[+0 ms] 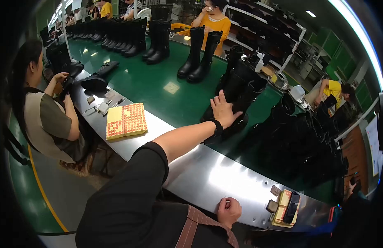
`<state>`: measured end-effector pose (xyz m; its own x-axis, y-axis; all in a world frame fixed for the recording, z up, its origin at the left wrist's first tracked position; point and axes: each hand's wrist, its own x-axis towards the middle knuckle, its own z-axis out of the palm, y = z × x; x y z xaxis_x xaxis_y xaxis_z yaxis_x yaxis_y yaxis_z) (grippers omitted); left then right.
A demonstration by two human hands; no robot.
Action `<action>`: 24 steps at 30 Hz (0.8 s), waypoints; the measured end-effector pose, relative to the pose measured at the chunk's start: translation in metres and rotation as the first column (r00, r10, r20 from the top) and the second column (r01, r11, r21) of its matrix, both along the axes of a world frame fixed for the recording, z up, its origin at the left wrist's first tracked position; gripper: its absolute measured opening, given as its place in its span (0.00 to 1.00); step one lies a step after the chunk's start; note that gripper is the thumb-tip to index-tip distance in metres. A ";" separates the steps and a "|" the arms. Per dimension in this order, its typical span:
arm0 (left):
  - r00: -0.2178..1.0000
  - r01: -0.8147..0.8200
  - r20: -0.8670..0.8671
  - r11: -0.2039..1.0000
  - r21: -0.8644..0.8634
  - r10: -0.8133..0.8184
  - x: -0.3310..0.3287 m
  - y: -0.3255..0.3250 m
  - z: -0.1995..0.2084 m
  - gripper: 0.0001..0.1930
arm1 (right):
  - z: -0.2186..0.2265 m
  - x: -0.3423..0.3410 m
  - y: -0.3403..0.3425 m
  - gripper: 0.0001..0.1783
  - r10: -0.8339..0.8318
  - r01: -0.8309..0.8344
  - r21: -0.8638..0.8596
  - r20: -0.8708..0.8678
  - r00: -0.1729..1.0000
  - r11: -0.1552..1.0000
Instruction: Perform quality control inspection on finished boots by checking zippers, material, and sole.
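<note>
Against the shafts of a black boot pair (247, 84) standing on the green tabletop (137, 78), the left hand (224, 109) lies with fingers spread apart rather than clamped, perhaps to steady the tall leather, though its exact contact is hard to tell. Nearer the body, the right hand (229, 211) rests, fingers curled loosely together, at the rim of the metal ledge (199, 175), where a banded stack of red-dotted yellow sheets (127, 120) lies flat, seemingly for easy reach beside the boots.
</note>
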<state>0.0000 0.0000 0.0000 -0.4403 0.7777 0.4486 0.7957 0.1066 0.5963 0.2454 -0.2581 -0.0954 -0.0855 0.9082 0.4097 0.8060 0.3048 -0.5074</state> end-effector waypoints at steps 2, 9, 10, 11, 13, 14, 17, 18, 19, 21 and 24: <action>0.999 -0.005 0.052 0.994 0.112 0.000 -0.024 0.007 -0.008 0.21 | 0.000 0.001 0.002 0.06 -0.006 0.006 0.016 0.002 1.000 1.000; 0.975 -0.222 0.101 0.844 0.489 0.199 -0.129 -0.004 0.011 0.19 | -0.007 -0.008 0.003 0.05 0.006 -0.004 0.061 -0.031 0.999 0.998; 0.975 -0.220 0.095 0.838 0.500 0.199 -0.147 -0.009 0.015 0.19 | -0.006 -0.006 0.002 0.06 0.012 -0.010 0.049 -0.032 0.999 0.999; 0.977 -0.211 0.081 0.820 0.533 0.198 -0.164 -0.014 0.020 0.18 | -0.005 -0.004 0.002 0.06 0.017 -0.016 0.041 -0.031 0.999 0.999; 0.963 -0.239 0.032 0.796 0.556 0.267 -0.195 -0.019 0.030 0.17 | -0.002 -0.001 0.000 0.07 0.011 -0.010 0.053 -0.027 1.000 0.999; 0.958 -0.260 0.045 0.795 0.548 0.282 -0.210 -0.021 0.034 0.18 | 0.000 -0.001 -0.001 0.07 0.019 -0.018 0.050 -0.025 1.000 0.999; 0.938 -0.289 -0.002 0.787 0.544 0.346 -0.254 -0.023 0.034 0.21 | 0.002 -0.004 0.001 0.07 0.026 -0.025 0.059 -0.020 0.999 0.998; 0.939 -0.318 0.028 0.838 0.444 0.342 -0.266 -0.024 0.029 0.22 | 0.003 -0.004 0.002 0.07 0.022 -0.021 0.047 -0.007 1.000 0.999; 0.940 -0.331 0.047 0.873 0.358 0.337 -0.276 -0.028 0.019 0.23 | 0.003 -0.004 0.003 0.07 0.023 -0.023 0.064 -0.007 1.000 0.998; 0.945 -0.325 0.030 0.921 0.214 0.326 -0.286 -0.042 -0.007 0.26 | 0.003 -0.004 0.003 0.07 -0.001 0.001 0.040 -0.001 1.000 0.999; 0.876 -0.483 0.074 0.859 0.170 0.477 -0.291 -0.045 -0.029 0.32 | 0.003 -0.004 0.002 0.06 -0.002 0.002 0.046 -0.006 1.000 0.999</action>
